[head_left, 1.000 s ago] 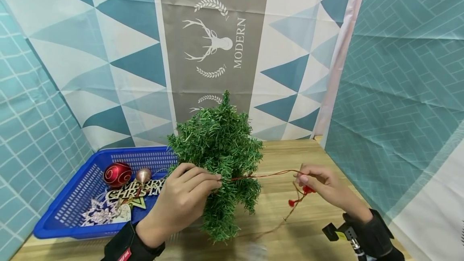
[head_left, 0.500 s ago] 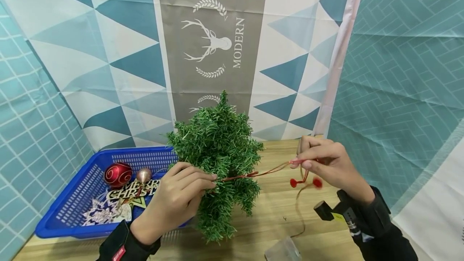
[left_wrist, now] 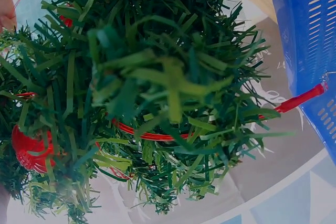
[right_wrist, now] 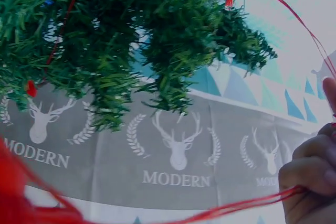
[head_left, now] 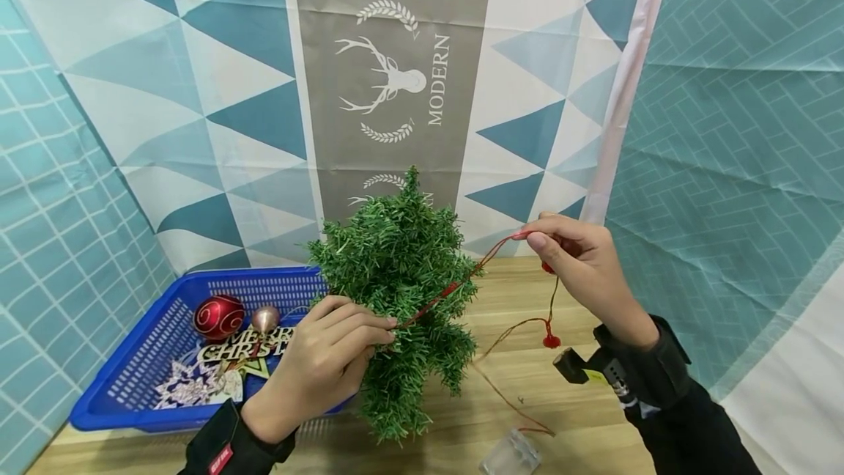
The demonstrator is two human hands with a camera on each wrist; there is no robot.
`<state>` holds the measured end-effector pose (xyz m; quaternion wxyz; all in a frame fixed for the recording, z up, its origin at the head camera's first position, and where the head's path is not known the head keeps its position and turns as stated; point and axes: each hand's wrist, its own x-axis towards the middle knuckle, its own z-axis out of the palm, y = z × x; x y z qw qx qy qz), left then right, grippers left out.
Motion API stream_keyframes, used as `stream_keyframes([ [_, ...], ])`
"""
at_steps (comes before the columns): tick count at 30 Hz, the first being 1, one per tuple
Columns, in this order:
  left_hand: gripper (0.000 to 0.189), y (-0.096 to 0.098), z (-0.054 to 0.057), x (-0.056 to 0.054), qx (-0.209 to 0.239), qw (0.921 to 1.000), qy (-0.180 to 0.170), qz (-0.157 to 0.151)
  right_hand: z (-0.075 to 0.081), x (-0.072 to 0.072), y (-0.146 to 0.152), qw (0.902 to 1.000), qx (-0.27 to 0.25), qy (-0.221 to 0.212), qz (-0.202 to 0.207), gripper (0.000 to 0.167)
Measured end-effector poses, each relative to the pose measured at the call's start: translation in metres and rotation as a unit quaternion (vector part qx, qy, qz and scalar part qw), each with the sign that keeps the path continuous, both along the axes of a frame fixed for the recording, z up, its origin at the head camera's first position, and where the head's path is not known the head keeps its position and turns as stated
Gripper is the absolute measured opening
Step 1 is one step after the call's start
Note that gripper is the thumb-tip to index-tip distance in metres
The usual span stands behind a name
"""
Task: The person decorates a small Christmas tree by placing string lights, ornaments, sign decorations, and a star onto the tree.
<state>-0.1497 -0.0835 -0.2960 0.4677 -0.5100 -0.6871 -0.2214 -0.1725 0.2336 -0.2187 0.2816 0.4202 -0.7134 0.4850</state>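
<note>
A small green artificial Christmas tree stands on the wooden table. My left hand pinches a red string light at the tree's front, over the lower left branches. To the right of the tree, my right hand grips the same string and draws a length of it across the branches. A red bulb dangles below the right hand, and the thin wire trails down to the tabletop. Within the foliage, the left wrist view shows a red wire and a red bulb.
Left of the tree sits a blue basket holding a red ball, a pinkish ornament, a Merry Christmas sign and a snowflake. A small clear box lies on the table's front part. Patterned curtains hang behind.
My right hand has risen, lifting the string to a steeper slant across the tree. The left hand has stayed nearly still. The clear box has come into fuller view on the table.
</note>
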Motion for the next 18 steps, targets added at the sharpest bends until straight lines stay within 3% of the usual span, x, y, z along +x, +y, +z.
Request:
stream_keyframes([
  [4,0.026,0.001,0.000,0.000,0.002,1.0000,0.003,0.002,0.000,-0.003,0.001,0.9989,0.028,-0.025,-0.030,0.019],
  [8,0.024,0.002,-0.001,0.000,0.008,0.9999,0.011,0.010,-0.013,-0.013,0.009,0.9924,0.061,-0.091,-0.058,0.020],
  [12,0.023,0.001,-0.003,0.002,0.019,0.9992,0.017,0.031,-0.032,-0.023,0.021,0.9797,0.097,-0.167,-0.053,0.021],
  [18,0.024,0.000,-0.005,0.004,0.032,0.9975,0.018,0.061,-0.059,-0.024,0.038,0.9625,0.145,-0.228,-0.024,0.019],
])
